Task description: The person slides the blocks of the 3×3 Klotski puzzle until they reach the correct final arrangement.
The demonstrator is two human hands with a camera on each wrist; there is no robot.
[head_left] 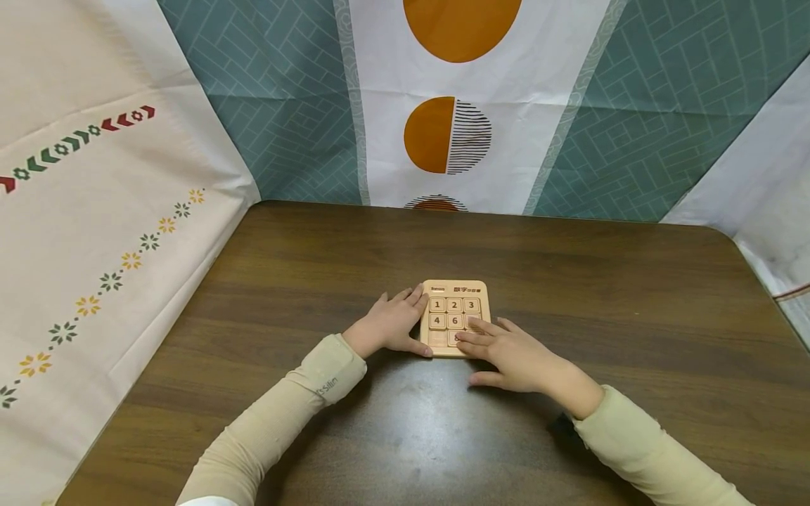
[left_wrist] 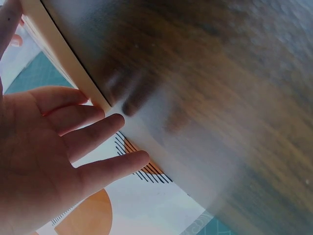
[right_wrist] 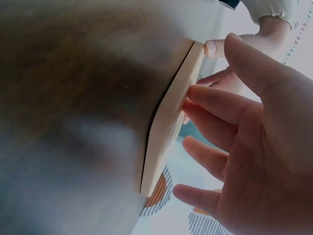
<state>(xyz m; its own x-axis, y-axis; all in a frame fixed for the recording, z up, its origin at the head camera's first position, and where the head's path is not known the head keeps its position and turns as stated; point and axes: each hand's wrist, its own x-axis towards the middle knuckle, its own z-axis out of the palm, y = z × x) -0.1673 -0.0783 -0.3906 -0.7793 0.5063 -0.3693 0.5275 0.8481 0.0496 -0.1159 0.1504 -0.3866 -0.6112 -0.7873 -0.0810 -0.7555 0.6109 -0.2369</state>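
Observation:
A wooden number sliding puzzle [head_left: 453,284] lies flat on the table. Tiles 1, 2 and 3 fill its top row. Below them are tile 4 [head_left: 437,320] and tile 6 [head_left: 455,320], and tile 8 [head_left: 454,338] shows in part. The bottom left slot [head_left: 437,339] holds no tile. My left hand [head_left: 399,325] rests along the puzzle's left edge, fingers extended, thumb at the near corner. My right hand [head_left: 515,357] touches the right-hand tiles with outstretched fingertips and covers some of them. Both wrist views show the puzzle's pale side, as at the right hand [right_wrist: 264,132].
The dark wooden table [head_left: 569,267] extends around the puzzle on all sides. Behind it hangs a patterned cloth [head_left: 291,105] with orange circles. A white cloth [head_left: 95,232] with flower motifs borders the left side.

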